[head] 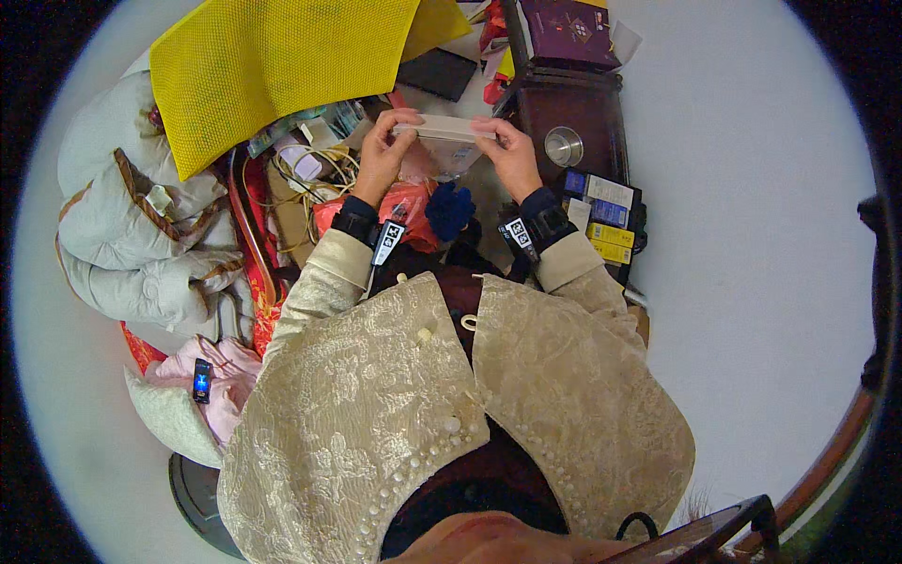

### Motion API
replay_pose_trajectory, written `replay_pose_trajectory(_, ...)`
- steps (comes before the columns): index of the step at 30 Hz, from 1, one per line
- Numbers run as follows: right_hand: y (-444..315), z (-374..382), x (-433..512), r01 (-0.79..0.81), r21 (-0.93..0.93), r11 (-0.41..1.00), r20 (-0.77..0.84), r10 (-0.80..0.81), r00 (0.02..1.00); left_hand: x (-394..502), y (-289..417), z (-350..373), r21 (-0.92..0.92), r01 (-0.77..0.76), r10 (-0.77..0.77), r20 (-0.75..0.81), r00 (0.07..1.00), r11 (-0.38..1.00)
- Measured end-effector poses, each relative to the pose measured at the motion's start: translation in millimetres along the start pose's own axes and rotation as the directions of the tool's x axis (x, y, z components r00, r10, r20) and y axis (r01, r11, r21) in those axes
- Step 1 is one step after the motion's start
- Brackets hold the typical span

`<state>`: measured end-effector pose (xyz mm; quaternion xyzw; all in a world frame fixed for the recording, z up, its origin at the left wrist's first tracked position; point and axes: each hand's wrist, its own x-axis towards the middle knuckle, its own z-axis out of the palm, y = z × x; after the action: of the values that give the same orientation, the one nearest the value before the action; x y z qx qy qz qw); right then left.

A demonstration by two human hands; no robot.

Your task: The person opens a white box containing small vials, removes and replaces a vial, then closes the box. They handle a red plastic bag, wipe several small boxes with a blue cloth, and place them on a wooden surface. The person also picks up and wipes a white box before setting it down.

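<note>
In front of me, both hands hold up a flat clear plastic box with a pale edge (447,127). My left hand (386,146) pinches its left end between thumb and fingers; my right hand (509,155) grips the right end the same way. A small label with writing shows through the clear part. Below the box lie a red plastic bag (409,211) and a dark blue fluffy thing (449,210). Tangled pale cables (331,166) lie left of my left hand. A round metal bowl (564,146) stands to the right of my right hand.
A yellow textured sheet (282,70) spans the upper left, above a bundled grey quilt (134,225). Small cartons (609,211) are stacked at the right, below a dark wooden cabinet top (574,106). A purple box (567,32) and a black flat case (437,74) lie farther up.
</note>
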<state>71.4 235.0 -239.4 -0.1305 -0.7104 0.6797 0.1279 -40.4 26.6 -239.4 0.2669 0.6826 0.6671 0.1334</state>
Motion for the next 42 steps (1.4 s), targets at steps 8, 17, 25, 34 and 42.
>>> replay_pose_trajectory(8, -4, -1, 2, 0.101, -0.186, 0.977, -0.007, -0.104, 0.995, -1, 11, -1, 0.139, -0.049, 0.044, 0.04, 0.998, 0.989)
replay_pose_trajectory(17, -27, 3, 7, 0.483, -0.631, 0.607, 0.319, -0.365, 0.875, -4, 8, -9, 0.162, -0.047, 0.044, 0.024, 0.999, 0.986)
replay_pose_trajectory(25, -25, 15, 20, 0.382, -0.799, 0.464, 0.284, -0.269, 0.92, -27, 1, -51, 0.015, 0.147, -0.145, -0.093, 0.985, 0.989)
replay_pose_trajectory(34, 1, -49, 11, 0.021, -0.784, 0.621, 0.079, 0.066, 0.995, -183, -97, -135, 0.328, 0.528, -0.474, -0.235, 0.849, 0.783)
replay_pose_trajectory(42, 21, -112, -44, -0.519, -0.335, 0.786, -0.382, 0.39, 0.838, -305, -156, -148, 0.416, 0.718, -0.668, -0.287, 0.686, 0.558)
